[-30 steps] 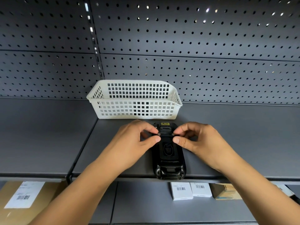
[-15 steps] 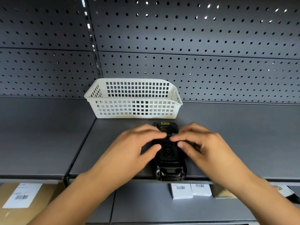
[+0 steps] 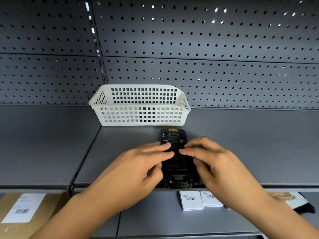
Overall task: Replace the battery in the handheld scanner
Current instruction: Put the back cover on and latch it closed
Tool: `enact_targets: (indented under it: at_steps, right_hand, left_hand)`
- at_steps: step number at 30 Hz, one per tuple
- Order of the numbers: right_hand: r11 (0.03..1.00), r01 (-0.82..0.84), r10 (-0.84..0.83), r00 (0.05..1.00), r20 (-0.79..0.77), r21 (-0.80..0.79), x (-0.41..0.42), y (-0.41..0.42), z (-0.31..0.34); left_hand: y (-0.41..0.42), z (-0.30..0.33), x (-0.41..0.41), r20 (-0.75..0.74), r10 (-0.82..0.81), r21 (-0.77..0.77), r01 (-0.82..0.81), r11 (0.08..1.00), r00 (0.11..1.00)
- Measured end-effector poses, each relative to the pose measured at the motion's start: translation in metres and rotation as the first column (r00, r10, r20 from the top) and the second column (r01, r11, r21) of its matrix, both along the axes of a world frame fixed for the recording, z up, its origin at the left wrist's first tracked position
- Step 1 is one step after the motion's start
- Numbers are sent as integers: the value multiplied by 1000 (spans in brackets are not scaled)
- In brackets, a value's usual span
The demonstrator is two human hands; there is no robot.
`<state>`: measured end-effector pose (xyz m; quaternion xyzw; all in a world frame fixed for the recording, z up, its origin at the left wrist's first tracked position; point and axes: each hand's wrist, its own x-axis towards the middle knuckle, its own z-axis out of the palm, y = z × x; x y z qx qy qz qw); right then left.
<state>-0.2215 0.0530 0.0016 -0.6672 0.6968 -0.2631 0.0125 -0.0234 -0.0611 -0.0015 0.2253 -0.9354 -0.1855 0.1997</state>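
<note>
On the lower shelf nearest the camera lie two small white boxes [image 3: 190, 200] with barcodes, and at far left a brown carton [image 3: 22, 214] with a label. Above them, at the near edge of the grey shelf [image 3: 259, 149], the handheld scanner [image 3: 175, 163] lies face down. The left hand [image 3: 138, 168] and right hand [image 3: 215, 163] rest on its back, fingertips touching the battery cover [image 3: 175, 159] just below the two latches; neither is clenched around anything. The cover looks still in place, so the swap seems barely begun: opening, exchanging and closing remain. Just beyond stands a white basket [image 3: 139, 116].
</note>
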Motion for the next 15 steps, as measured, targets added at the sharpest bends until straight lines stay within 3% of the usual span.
enact_targets:
  at_steps: [15]
  right_hand:
    - [1000, -4, 3, 997, -77, -9, 15, 26, 2]
  left_hand:
    - [24, -6, 9, -73, 43, -86, -50, 995, 996]
